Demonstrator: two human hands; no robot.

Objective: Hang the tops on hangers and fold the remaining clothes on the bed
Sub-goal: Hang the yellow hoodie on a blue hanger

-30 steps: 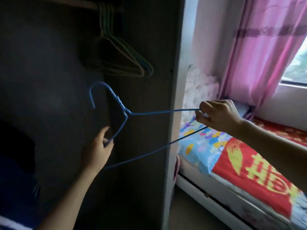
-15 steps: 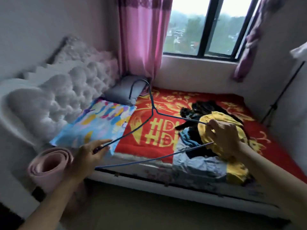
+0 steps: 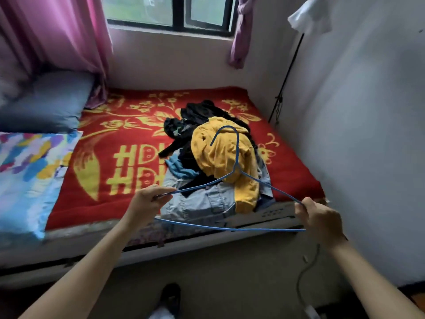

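I hold a thin blue wire hanger (image 3: 237, 155) above the bed (image 3: 138, 203) edge, left hand (image 3: 147, 203) pinching one shoulder end, right hand (image 3: 319, 217) the other; its hook overlaps the yellow top (image 3: 216, 155) on the clothes heap (image 3: 202, 201).

Soft, flat daylight enters through the window (image 3: 147, 10) far beyond the fingertips; the room is dim overall. The blue hanger (image 3: 237, 157) pinched by the left hand (image 3: 147, 201) and right hand (image 3: 319, 217) reads crisp, as does the clothes pile (image 3: 220, 153) just beyond their fingers. Well left of the left fingers the pillow (image 3: 46, 104) and curtain (image 3: 57, 31) smear into blur. Below the wrists the floor (image 3: 230, 272) sinks into shadow. The bed edge (image 3: 46, 252) under the fingers bows with wide-angle distortion, and the lampshade (image 3: 310, 14) high above the right fingers glares white.
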